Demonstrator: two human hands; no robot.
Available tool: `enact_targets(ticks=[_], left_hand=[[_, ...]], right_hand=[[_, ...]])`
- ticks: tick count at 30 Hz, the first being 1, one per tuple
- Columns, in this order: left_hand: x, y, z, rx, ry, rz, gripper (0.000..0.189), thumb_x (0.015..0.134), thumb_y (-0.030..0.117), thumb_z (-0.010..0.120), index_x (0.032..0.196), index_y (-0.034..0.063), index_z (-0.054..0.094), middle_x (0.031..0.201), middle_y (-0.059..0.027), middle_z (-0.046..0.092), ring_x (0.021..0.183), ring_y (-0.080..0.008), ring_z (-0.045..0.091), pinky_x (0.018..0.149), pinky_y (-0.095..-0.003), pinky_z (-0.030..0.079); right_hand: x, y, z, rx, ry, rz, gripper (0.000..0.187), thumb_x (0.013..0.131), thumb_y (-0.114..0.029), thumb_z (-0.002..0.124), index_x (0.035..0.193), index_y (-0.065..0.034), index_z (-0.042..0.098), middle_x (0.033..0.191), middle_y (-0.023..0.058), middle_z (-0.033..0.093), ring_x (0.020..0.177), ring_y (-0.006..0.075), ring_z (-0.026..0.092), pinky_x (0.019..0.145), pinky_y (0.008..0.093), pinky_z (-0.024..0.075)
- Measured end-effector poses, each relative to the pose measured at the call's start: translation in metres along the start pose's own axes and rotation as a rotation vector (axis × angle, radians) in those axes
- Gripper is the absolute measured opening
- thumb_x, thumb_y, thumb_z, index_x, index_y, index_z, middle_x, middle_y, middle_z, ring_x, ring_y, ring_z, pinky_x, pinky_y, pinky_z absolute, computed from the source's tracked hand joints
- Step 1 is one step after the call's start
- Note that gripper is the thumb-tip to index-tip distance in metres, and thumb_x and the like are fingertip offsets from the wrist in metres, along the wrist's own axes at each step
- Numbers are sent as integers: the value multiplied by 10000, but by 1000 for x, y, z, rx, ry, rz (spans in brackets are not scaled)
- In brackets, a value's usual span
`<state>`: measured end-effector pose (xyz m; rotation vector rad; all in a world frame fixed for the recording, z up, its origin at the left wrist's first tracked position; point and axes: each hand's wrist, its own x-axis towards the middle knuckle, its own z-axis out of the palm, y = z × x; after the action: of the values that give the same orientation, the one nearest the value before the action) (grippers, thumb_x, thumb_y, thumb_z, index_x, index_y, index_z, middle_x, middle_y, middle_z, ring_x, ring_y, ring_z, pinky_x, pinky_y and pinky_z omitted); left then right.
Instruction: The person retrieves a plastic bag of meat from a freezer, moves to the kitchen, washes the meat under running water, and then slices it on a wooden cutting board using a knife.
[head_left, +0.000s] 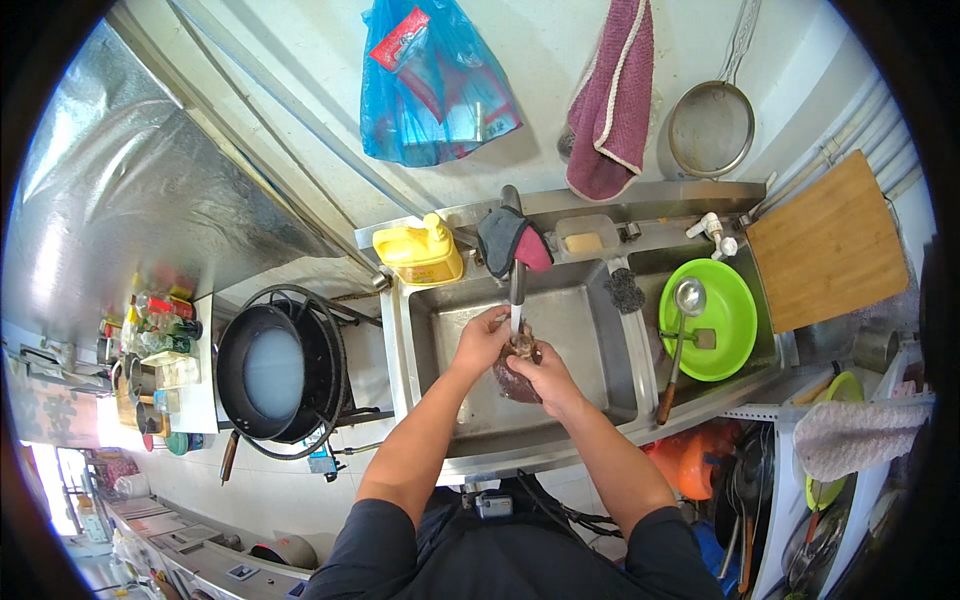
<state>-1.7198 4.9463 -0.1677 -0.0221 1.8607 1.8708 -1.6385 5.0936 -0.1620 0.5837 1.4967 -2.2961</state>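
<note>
Over the left basin of a steel double sink (600, 330), my left hand (484, 341) and my right hand (551, 379) hold a dark reddish-brown lump (514, 381), seemingly a raw organ or piece of meat. Its upper end is paler and uneven, and water from the faucet (517, 281) runs onto it. My left fingers grip that upper end beside the stream. My right hand holds its right side, the thumb lying across it. Fingers cover part of the lump. A grey and pink cloth (501, 241) hangs over the faucet's neck.
A yellow jug (420, 255), a soap dish (587, 236) and a scouring pad (625, 291) edge the sink. A green basin (724, 300) with a ladle (684, 315) is at right, near a cutting board (829, 244). A wok (262, 375) with cloudy liquid stands left.
</note>
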Motion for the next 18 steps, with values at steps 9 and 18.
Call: enact_targets(ticks=[9,18], left_hand=[[2,-16,16,499,240,91,297,965,187,706,1196,1,699,893,-109,765,796,-142,694,746,-331,556],[-1,-12,11,-86,24,-17,280,1021,54,559,1285,-19,614,1099,-73,708,951,-157,671,858,-313,552]], right_hand=[[-12,3,-6,-367,110,-111,659,836,-225,831,1311,58,473,1151,133,653,1044,203,653,911,338,526],[-5,0,-6,-585,122,-231,658,842,-294,826,1313,27,496,1136,134,681,1032,222,677,925,343,521]])
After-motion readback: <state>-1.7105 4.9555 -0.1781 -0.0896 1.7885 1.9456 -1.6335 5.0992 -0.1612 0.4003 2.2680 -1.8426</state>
